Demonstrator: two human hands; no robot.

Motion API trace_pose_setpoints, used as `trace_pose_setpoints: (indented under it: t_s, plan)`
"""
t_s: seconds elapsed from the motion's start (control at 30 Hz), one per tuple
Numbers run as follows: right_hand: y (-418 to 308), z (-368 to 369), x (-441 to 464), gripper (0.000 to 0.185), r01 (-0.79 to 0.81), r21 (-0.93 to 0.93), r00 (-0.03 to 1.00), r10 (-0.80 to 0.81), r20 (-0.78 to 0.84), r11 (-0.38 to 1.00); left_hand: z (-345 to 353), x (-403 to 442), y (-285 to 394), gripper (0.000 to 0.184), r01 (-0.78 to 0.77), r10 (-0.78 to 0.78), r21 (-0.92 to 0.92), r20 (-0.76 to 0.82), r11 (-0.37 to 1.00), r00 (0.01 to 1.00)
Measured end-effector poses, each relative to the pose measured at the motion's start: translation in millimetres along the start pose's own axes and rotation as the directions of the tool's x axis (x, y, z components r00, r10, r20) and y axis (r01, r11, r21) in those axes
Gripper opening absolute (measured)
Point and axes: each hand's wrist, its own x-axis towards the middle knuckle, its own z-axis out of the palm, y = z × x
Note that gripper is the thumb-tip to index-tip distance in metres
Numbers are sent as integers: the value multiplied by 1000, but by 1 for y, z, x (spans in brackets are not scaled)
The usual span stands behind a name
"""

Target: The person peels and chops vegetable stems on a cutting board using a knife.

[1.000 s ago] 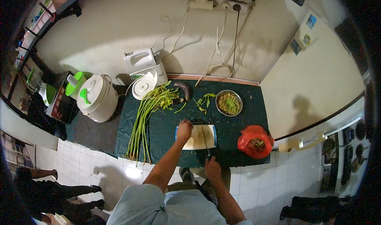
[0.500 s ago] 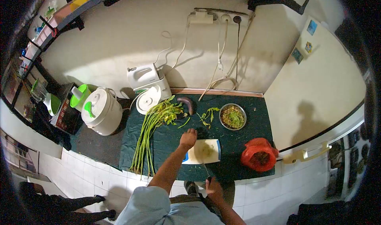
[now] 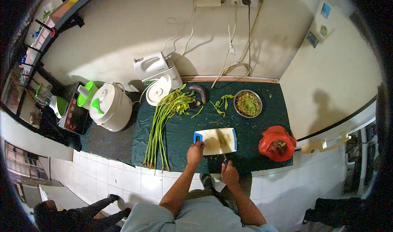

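Centrally, lower middle of the frame: one white cutting board (image 3: 212, 145), blue-ended, on dark green cloth (image 3: 180, 129). One knife (image 3: 224, 156), black-handled, lying across the board's lower edge; right hand (image 3: 230, 173) with fingers closed round its handle. Left hand (image 3: 195, 152), fingers curled, at the board's lower left corner; whether they grip it, cannot tell. Centre left: long green stems (image 3: 155, 136), leaves uppermost. Upper right of the board: metal bowl (image 3: 249, 116) of chopped greens. Right: red bag (image 3: 268, 134). Risks, as judged: the board could slide or tip if pressed near the cloth's front edge; scraps could spill if it tilts; the blade could nick the left hand if swept leftward.
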Motion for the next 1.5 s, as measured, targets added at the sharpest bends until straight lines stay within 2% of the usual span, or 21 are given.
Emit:
trace_pose_setpoints:
  t_s: [0.03, 0.07, 0.1, 0.17, 0.23, 0.3, 0.33, 0.37, 0.47, 0.6, 0.7, 0.77, 0.9, 0.97, 1.03, 1.1, 1.2, 1.3, 1.37, 1.43, 1.5]
  plan:
    - [-4, -1, 4, 39, -2, 5, 1000, 2, 3, 1000, -2, -4, 5, 16, -14, 14, 46, -5, 999, 1000]
    - [-8, -3, 8, 39, -16, 105, 1000, 15, 4, 994, -3, -3, 11, 15, 86, -95, 129, 63, 988, 993]
    - [-11, -6, 12, 40, -31, 203, 1000, 30, 8, 979, 2, -2, 7, 15, 86, -95, 131, 66, 988, 993]
    - [-28, -29, 14, 41, -42, 210, 998, 30, 61, 977, 16, -1, -4, 15, -54, 54, 167, 3, 984, 999]
    - [-37, -34, 14, 42, -55, 214, 993, 30, 117, 975, 14, 1, 9, 15, -82, 72, 227, 55, 970, 996]
    - [-38, -24, 10, 39, 41, 223, 999, -43, 4, 974, 16, 1, 12, 15, -113, 83, 290, 114, 950, 990]
    - [-34, -14, 12, 36, 223, 121, 962, -198, -190, 967, 23, 1, 7, 16, -222, 192, 336, 121, 916, 974]
    - [-31, -6, 13, 36, 217, 123, 963, -192, -188, 968, 28, 2, 2, 17, -330, 302, 377, 131, 866, 944]
    - [-24, 5, 26, 37, 298, 39, 933, -282, -224, 954, 26, -5, 6, 20, -370, 340, 412, 148, 832, 929]
    - [-30, -9, 26, 37, 288, -61, 936, -295, -192, 956, 19, -11, 9, 23, -407, 363, 373, 185, 834, 913]
    - [-31, -8, 26, 38, 288, -111, 920, -307, -245, 951, 18, -12, 3, 26, -420, 379, 379, 183, 824, 907]
    - [-30, -14, 23, 37, 373, -271, 818, -452, -356, 887, 18, -11, 2, 26, -413, 356, 390, 214, 823, 910]
    - [-18, 1, 25, 40, 372, -234, 849, -431, -306, 898, 18, -11, 2, 26, -355, 285, 396, 225, 847, 932]
    - [-16, 8, 32, 42, 149, 15, 989, -149, -4, 989, 19, -10, -2, 24, -356, 309, 350, 185, 866, 933]
    - [-22, 9, 47, 42, 124, 15, 990, -124, 62, 992, 22, -5, -8, 22, -358, 331, 305, 137, 883, 934]
    - [-27, 7, 59, 41, 99, 11, 987, -99, 129, 995, 22, 3, -7, 16, -125, 90, 249, 148, 960, 985]
    - [-35, -1, 65, 39, 38, 101, 979, -58, 196, 994, 13, 8, -2, 15, -76, 56, 128, 154, 989, 986]
    - [-42, -7, 51, 39, 57, 84, 968, -76, 238, 995, 21, 21, -14, 13, 6, -34, 163, 174, 987, 984]
    - [-50, -11, 39, 38, -125, 117, 962, 92, 256, 985, 23, 26, -21, 13, -21, -12, 168, 195, 986, 981]
    - [-53, -13, 43, 38, -121, 109, 963, 90, 252, 987, 23, 28, -24, 13, -46, 9, 173, 212, 984, 977]
    - [-49, -13, 48, 38, -118, 97, 963, 90, 256, 988, 25, 23, -26, 14, -158, 107, 220, 230, 962, 967]
